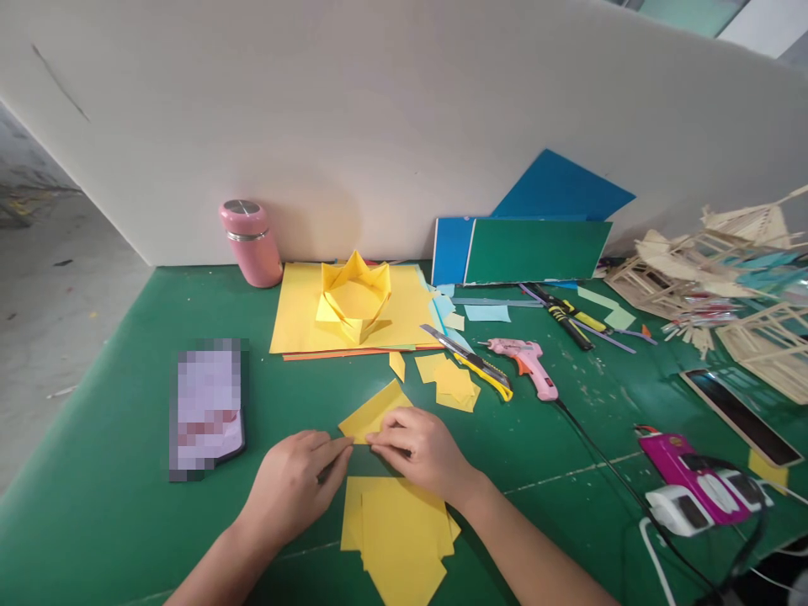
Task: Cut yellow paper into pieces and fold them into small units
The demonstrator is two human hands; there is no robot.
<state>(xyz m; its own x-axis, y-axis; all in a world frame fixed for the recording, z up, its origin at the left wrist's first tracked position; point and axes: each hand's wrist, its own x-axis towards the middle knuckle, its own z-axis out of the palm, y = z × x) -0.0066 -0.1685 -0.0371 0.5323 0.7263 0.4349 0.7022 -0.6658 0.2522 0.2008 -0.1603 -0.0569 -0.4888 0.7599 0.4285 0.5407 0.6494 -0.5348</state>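
Note:
Between my two hands is a piece of yellow paper [374, 411], folded along an edge and lying at a slant on the green table. My left hand [301, 471] pinches its lower left corner between thumb and forefinger. On the lower edge, the fingers of my right hand [422, 444] are pressed together, covering the paper's right part. Just below, nearer to me, lies a loose stack of yellow paper sheets [401, 530]. Farther back, a folded yellow paper star-shaped bowl [355, 296] stands on a pile of larger yellow sheets [294, 316].
Yellow scraps [451, 379], a utility knife [473, 360] and a pink glue gun [523, 362] lie to the right. Beyond are pliers [561, 316], wooden stick models [745, 278], a phone [741, 417] and a magenta power strip [694, 475]. A pink flask [252, 244] stands back left.

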